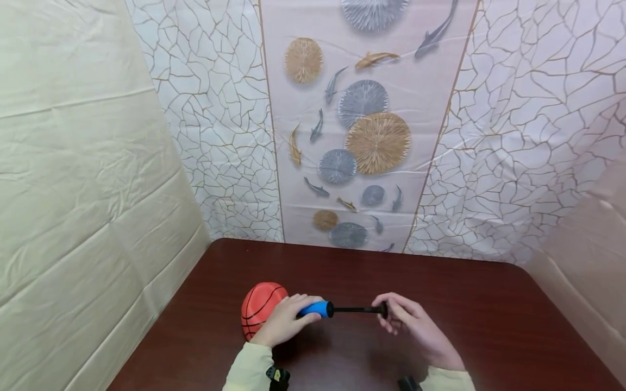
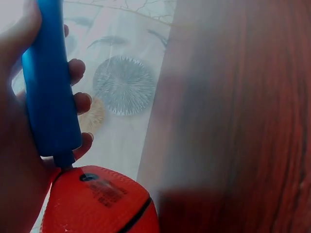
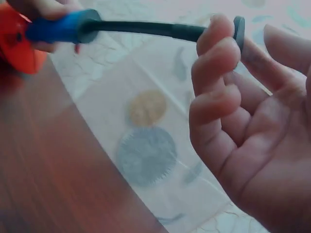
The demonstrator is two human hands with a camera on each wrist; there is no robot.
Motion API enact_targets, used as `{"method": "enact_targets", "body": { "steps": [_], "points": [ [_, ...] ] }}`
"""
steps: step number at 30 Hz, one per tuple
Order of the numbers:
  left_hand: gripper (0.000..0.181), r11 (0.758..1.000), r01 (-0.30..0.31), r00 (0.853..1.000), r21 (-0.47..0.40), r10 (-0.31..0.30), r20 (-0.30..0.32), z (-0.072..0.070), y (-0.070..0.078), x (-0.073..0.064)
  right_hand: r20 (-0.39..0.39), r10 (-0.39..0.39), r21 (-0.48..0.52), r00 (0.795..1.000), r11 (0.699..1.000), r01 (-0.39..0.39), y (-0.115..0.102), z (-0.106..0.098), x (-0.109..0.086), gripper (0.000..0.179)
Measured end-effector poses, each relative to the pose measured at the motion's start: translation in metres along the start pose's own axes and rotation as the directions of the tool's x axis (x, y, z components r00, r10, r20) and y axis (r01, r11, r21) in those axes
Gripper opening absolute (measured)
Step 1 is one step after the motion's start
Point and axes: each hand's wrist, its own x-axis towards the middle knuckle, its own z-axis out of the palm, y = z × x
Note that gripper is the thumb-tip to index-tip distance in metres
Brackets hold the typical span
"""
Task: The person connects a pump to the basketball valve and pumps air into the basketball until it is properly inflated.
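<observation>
A red ball with black basketball lines lies on the table at the left, its outline slightly uneven. My left hand grips the blue barrel of a hand pump, fingers wrapped round it. In the left wrist view, the pump's narrow tip meets the ball right beside a small black spot. The black plunger rod is drawn far out to the right. At its end, my right hand holds the flat black handle, with fingers curled over the rod side of it.
A dark reddish-brown table with rounded far corners lies under the hands. Behind it hangs a patterned cloth with fish and round motifs. Cream cloth walls off the left side.
</observation>
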Motion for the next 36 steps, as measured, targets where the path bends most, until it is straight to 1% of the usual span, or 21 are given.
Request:
{"method": "enact_targets", "body": {
  "steps": [2,5,7,9,11,12,15,17,19,21,23,26,29,31,34,36],
  "points": [
    [0.043,1.000,0.004,1.000,0.010,-0.004,0.004,0.001,0.001,0.001,-0.034,0.001,0.015,0.999,1.000,0.000,0.000,-0.005,-0.003,0.034],
    [0.043,0.998,-0.010,1.000,0.054,0.009,0.011,0.007,0.003,0.003,-0.068,-0.030,0.021,0.997,0.999,0.032,0.010,-0.005,0.001,0.037],
    [0.043,0.996,-0.018,1.000,0.083,0.016,0.018,0.010,0.005,0.003,-0.059,-0.058,0.028,0.997,0.998,0.059,0.020,-0.001,0.008,0.034],
    [0.043,0.996,-0.022,1.000,0.091,0.020,0.024,0.014,0.007,0.004,-0.031,-0.058,0.047,0.998,0.997,0.059,0.030,0.009,0.016,0.030],
    [0.044,0.996,-0.025,0.999,0.084,0.022,0.031,0.019,0.008,0.005,0.001,-0.043,0.056,0.999,0.998,0.043,0.037,0.021,0.025,0.027],
    [0.044,0.997,-0.022,0.999,0.072,0.019,0.035,0.020,0.009,0.006,0.007,-0.022,0.060,1.000,0.998,0.022,0.040,0.028,0.029,0.027],
    [0.046,0.999,-0.034,0.999,0.037,0.033,0.028,0.022,0.008,0.008,0.004,0.043,0.074,0.999,0.996,-0.043,0.043,0.041,0.036,0.033],
    [0.046,0.999,-0.038,0.999,0.030,0.038,0.019,0.019,0.006,0.007,-0.001,0.078,0.054,0.997,0.995,-0.078,0.039,0.043,0.035,0.037],
    [0.044,0.999,-0.041,0.999,0.013,0.040,0.011,0.014,0.003,0.006,0.022,0.110,0.031,0.994,0.993,-0.110,0.033,0.039,0.032,0.040],
    [0.043,0.999,-0.033,0.999,0.001,0.033,0.011,0.008,0.001,0.004,0.054,0.096,-0.018,0.994,0.995,-0.095,0.025,0.032,0.028,0.040],
    [0.042,0.999,-0.024,1.000,-0.026,0.025,0.018,0.003,-0.001,0.003,0.062,0.061,-0.052,0.996,0.997,-0.058,0.017,0.022,0.021,0.039],
    [0.044,0.999,-0.019,1.000,-0.032,0.020,0.020,0.000,-0.001,0.002,0.011,-0.005,-0.067,1.000,0.998,0.005,0.006,0.007,0.007,0.037],
    [0.045,1.000,-0.005,1.000,-0.022,0.006,0.020,0.000,-0.001,0.001,-0.056,-0.041,-0.051,0.998,0.998,0.038,0.000,-0.005,-0.003,0.031],
    [0.043,1.000,-0.002,1.000,-0.005,0.002,0.023,0.002,0.000,0.001,-0.073,-0.086,-0.062,0.994,0.995,0.082,0.000,-0.008,-0.004,0.027],
    [0.041,1.000,-0.009,1.000,0.029,0.008,0.030,0.005,0.002,0.002,-0.059,-0.154,-0.064,0.986,0.987,0.150,0.008,-0.007,0.002,0.027],
    [0.041,0.998,-0.018,0.999,0.062,0.016,0.036,0.008,0.004,0.005,-0.055,-0.156,-0.053,0.986,0.987,0.153,0.016,0.000,0.010,0.025]
  ]
}}
